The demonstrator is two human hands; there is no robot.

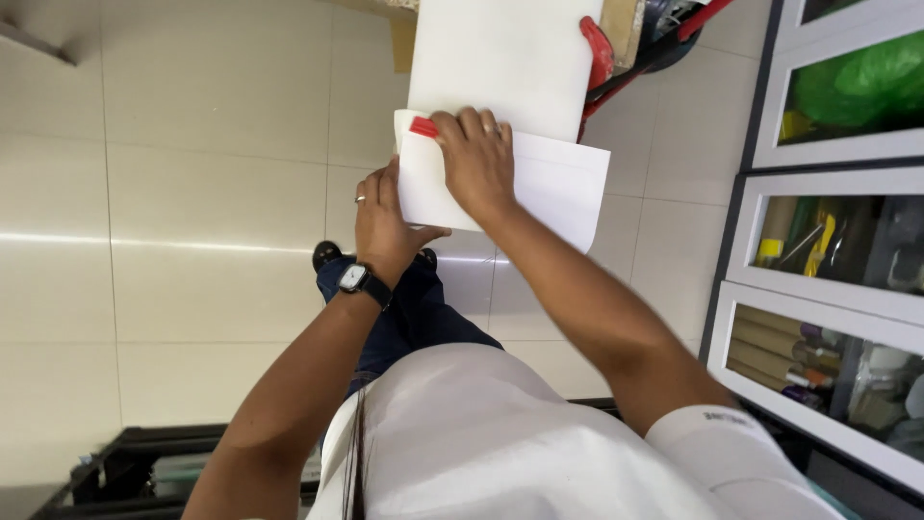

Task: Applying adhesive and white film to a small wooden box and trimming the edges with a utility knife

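Your left hand point(385, 223), a watch point(354, 277) on its wrist, grips the near left edge of the white paper point(549, 183). Your right hand point(476, 159) presses flat on it, fingers closed around a small red tool point(423, 126), beside the white board point(505, 58).

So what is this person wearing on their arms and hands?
The arms are bare from short white sleeves; the one on the right arm carries a small dark marking. The left hand wears a thin ring on one finger, and its wrist has a wristwatch with a square pale face on a dark strap. The right hand also wears a ring. No gloves.
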